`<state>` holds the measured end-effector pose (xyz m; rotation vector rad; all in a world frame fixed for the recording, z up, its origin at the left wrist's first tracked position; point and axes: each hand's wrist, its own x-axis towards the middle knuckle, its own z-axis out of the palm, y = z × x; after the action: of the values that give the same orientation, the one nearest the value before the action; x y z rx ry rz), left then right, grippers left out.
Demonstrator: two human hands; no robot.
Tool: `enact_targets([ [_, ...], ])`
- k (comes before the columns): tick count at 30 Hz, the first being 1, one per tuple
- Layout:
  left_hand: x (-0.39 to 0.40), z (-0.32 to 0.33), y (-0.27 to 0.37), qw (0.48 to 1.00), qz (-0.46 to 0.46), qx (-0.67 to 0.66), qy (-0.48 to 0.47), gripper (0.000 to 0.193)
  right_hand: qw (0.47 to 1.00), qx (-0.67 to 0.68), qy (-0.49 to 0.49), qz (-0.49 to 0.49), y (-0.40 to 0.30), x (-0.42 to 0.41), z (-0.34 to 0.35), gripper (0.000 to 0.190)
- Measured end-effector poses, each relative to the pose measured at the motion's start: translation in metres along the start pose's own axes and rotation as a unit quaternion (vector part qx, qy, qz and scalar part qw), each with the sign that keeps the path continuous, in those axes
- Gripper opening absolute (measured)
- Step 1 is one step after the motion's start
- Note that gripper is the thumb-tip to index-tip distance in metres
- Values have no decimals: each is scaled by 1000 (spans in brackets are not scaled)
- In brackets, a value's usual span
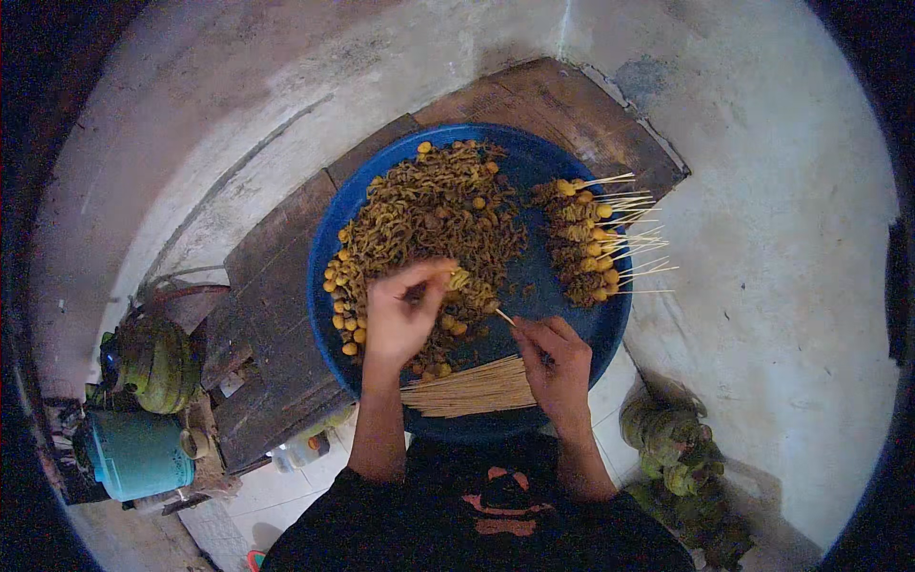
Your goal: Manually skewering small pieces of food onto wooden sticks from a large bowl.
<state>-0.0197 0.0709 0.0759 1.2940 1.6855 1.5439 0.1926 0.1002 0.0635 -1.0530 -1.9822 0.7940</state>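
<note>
A wide blue plastic basin (516,148) lies before me, holding a heap of brown, curly food pieces (436,207) with small yellow balls (349,323) along its left edge. My left hand (411,307), slightly blurred, pinches a piece of this food at the top of a skewer. Between the fingers of my right hand (554,354) is the bare end of that thin wooden skewer (505,317), its far part loaded with food. Loose bare skewers (468,390) lie bundled at the basin's near side. Filled skewers (590,247) are stacked on the right, sticks pointing outward over the rim.
Under the basin is a dark wooden platform (279,357) against pale walls. A turquoise bucket (139,454) and a green ribbed object (161,365) stand at the left. Several greenish rounded things (672,436) rest by the right wall. Light floor tiles (286,504) show below.
</note>
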Motion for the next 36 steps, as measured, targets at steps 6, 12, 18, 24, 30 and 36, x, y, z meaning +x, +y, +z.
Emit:
enact_targets([
  [6, 3, 3, 19, 986, 102, 104, -86, 27, 997, 73, 30, 13, 10, 1, 2, 10],
  [12, 0, -2, -8, 999, -30, -9, -11, 13, 999, 34, -5, -1, 2, -1, -2, 13],
  [18, 1, -2, -5, 993, -101, -65, -5, 10, 1000, 3, 5, -5, -1, -2, -3, 15],
  [24, 4, -4, 19, 984, 76, 141, -78, 16, 998, 62, 11, 16, 4, 4, 0, 14],
  [30, 5, -9, -3, 1000, -13, -11, -21, 15, 999, 52, 1, -15, 7, 4, -2, 14],
  [36, 3, -7, -3, 999, -44, 16, -20, 14, 999, 22, -12, 28, -1, 1, -4, 16],
])
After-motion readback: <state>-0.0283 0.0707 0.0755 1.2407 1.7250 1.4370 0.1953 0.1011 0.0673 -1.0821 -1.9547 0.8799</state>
